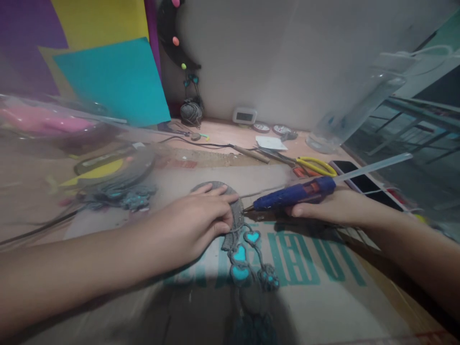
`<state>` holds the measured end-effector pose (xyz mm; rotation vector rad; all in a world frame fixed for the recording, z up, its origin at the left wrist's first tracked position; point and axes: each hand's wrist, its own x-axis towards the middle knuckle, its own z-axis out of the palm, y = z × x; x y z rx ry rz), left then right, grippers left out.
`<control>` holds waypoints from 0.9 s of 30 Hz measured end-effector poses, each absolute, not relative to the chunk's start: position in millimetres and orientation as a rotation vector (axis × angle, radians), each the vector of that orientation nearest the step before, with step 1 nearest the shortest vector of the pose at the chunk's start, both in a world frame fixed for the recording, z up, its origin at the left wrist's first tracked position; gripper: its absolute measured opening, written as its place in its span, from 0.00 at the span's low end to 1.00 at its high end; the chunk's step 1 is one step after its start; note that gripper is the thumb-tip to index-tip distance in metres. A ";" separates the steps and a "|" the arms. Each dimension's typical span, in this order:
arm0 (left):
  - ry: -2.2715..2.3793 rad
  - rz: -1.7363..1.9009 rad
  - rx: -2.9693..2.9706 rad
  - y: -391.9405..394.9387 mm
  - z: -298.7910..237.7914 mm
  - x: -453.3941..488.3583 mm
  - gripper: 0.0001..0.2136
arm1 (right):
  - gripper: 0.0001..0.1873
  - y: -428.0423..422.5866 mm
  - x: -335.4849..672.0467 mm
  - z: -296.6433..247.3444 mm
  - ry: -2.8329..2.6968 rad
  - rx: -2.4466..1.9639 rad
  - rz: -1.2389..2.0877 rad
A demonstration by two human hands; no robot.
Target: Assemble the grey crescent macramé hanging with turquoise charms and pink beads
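Note:
On the cardboard, my left hand (204, 215) rests over a grey yarn-wrapped crescent (237, 211). Several of its fingers stretch across the crescent, while the thumb and forefinger close at its inner edge. My right hand (323, 206) grips a blue hot glue gun (291, 194), its nozzle tip at the crescent's right edge. A translucent glue stick (373, 166) sticks out of the gun's back end. Grey cords with turquoise hearts (240, 254) trail from the crescent toward me, ending in dark yarn pieces. The palm hides part of the crescent.
Yellow-handled scissors (316, 165), a wooden-handled tool (251, 153) and a phone (355, 179) lie beyond the glue gun. A clear container (359, 110) stands at the back right. At left sit another crescent with yarn strands (122, 196) and a clear bag with pink things (46, 120).

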<state>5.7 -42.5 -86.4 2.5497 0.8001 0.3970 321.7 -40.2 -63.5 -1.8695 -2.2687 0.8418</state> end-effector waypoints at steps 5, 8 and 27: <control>0.810 0.387 2.554 -42.5 -86.8 5.0 0.10 | 0.25 -45.0 306.3 -57.9 -2.230 -1.756 0.934; 0.819 0.361 2.550 -43.0 -85.9 4.9 0.11 | 0.26 -47.0 297.1 -53.7 -2.211 -1.698 1.024; 0.814 0.371 2.564 -42.9 -87.1 5.4 0.11 | 0.24 -48.7 292.5 -54.3 -2.270 -1.690 0.957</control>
